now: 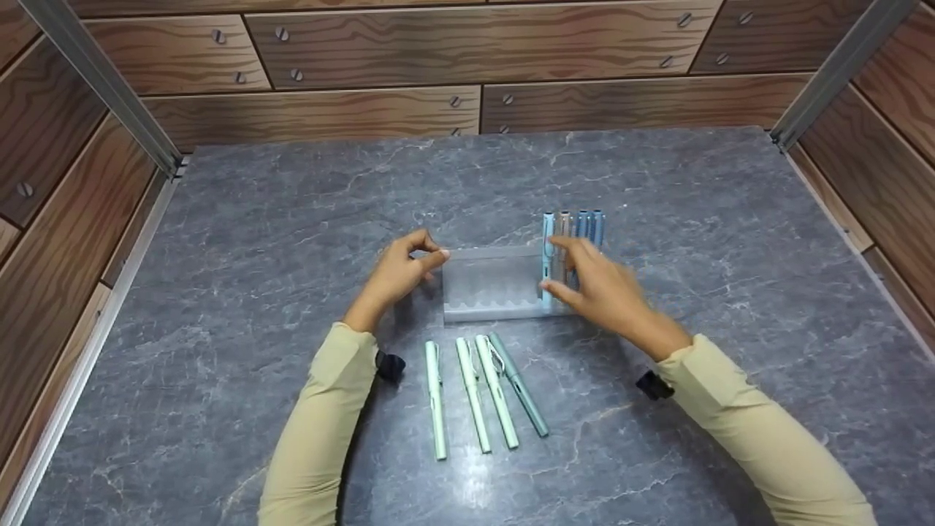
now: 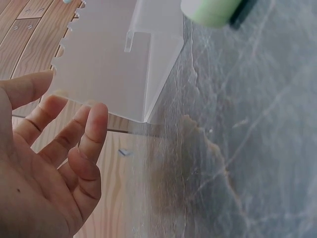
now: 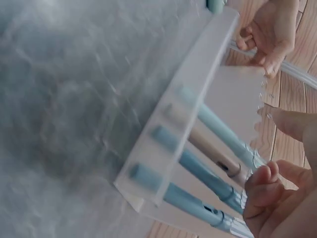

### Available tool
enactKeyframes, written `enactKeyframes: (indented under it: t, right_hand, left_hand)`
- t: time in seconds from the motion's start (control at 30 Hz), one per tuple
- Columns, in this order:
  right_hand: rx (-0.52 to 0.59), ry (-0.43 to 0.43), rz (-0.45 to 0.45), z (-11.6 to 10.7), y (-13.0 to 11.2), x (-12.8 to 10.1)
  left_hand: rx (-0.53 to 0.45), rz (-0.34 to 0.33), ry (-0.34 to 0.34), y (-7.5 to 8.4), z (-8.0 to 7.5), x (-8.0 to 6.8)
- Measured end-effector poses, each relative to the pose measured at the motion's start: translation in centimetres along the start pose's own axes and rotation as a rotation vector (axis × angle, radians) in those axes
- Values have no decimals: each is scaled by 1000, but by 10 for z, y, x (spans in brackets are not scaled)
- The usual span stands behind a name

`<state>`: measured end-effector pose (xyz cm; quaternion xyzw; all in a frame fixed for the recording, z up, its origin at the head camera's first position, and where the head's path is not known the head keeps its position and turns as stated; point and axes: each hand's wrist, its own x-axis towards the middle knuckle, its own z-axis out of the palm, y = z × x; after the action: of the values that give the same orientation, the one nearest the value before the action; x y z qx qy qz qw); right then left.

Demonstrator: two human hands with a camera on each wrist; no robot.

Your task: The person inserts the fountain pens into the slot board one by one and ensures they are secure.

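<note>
A clear frosted pen stand [image 1: 488, 281] with notched edges stands mid-table. My left hand [image 1: 403, 269] pinches its upper left corner between thumb and fingers. At the stand's right part lean a light blue pen [image 1: 548, 225], a brownish pen [image 3: 213, 149] and two darker blue pens [image 3: 190, 201], their lower ends behind the front lip. My right hand [image 1: 605, 286] is beside the light blue pen, thumb and fingers spread apart around its upper part. In the right wrist view the thumb [image 3: 287, 123] stands off from that pen, and the fingertips are right at its upper end.
In front of the stand lie three mint green pens [image 1: 435, 400] and a darker teal pen [image 1: 523, 391], the teal one slanting against its neighbour. Wood-patterned walls [image 1: 475, 44] border the grey marbled table [image 1: 292, 197] at the back and sides.
</note>
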<state>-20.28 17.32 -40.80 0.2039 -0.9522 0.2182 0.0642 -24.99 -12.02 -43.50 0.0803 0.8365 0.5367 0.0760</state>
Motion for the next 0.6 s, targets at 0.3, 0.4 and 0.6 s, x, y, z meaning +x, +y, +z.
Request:
enactKeyframes:
  t: [0.3, 0.4, 0.6]
  right_hand:
    - [40, -162, -9, 13, -4, -10]
    - [55, -222, -6, 14, -7, -12]
    - [97, -320, -25, 17, -13, -16]
  left_hand:
    - [3, -2, -1, -1, -1, 1]
    - [0, 4, 2, -1, 0, 1]
    - [-5, 11, 4, 0, 0, 1]
